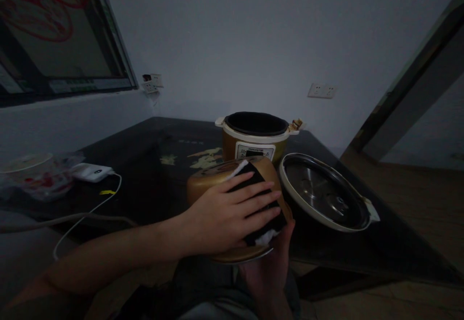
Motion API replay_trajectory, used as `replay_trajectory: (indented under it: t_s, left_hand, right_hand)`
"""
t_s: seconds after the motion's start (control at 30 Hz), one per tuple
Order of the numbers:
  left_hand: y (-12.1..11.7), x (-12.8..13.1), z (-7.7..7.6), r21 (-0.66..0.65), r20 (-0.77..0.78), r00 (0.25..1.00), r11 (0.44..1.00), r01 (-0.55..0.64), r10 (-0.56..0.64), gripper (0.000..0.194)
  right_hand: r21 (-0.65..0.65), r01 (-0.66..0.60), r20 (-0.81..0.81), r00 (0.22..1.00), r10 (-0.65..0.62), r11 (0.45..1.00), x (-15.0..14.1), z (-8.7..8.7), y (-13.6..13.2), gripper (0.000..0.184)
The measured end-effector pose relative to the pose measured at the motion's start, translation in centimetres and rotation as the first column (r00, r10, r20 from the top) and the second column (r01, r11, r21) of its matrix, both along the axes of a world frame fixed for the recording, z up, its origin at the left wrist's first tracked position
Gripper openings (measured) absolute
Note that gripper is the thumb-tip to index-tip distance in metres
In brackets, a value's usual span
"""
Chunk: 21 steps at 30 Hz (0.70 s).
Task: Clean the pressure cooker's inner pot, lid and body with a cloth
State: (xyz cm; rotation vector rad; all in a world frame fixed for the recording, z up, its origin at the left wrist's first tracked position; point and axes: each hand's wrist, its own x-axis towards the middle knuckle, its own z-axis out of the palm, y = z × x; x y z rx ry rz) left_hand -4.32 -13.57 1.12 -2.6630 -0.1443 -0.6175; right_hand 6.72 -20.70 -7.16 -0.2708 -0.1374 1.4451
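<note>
My left hand (226, 209) lies with its fingers stretched across a black cloth with white edges (254, 171), holding it flat against a gold-coloured rice cooker inner pot (203, 187). The pot is tipped on its side above my lap, its base turned away from me. From below, my right hand (271, 262) grips the pot by its rim, with the thumb showing at the right edge; its other fingers are mostly hidden. Just behind stands the gold and white rice cooker body (281, 148), uncovered at the top. Its detached lid (326, 192) rests beside it, metal inside facing up.
All this is at a black table (362, 250) against a white wall. On the left are a bowl in a plastic bag (39, 180) and a white device (92, 171) with a white cable (87, 213). Wall sockets (322, 91) sit behind the table.
</note>
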Motion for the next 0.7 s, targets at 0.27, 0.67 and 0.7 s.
replay_trajectory:
  t_s: [0.27,0.67,0.7]
  left_hand:
    - [0.1,-2.3,-1.6,-0.045,0.11,0.992,0.997,-0.057,0.062,0.048]
    - [-1.8,-4.4,-13.3,-0.264,0.513,0.828,0.959,-0.099,0.227,0.052]
    - [-2.4,-3.8,-12.6,-0.28,0.503,0.829,0.953,-0.113,0.246,0.053]
  right_hand:
    - [-0.015,0.016,0.01,1.0,-0.016,1.0,0.5,-0.6,0.3,0.046]
    - [-0.137,0.096,0.134,0.988,-0.077,0.986,2.0,-0.6,-0.2,0.034]
    - [-0.181,0.121,0.142,0.985,-0.095,0.976,2.0,-0.9,-0.4,0.034]
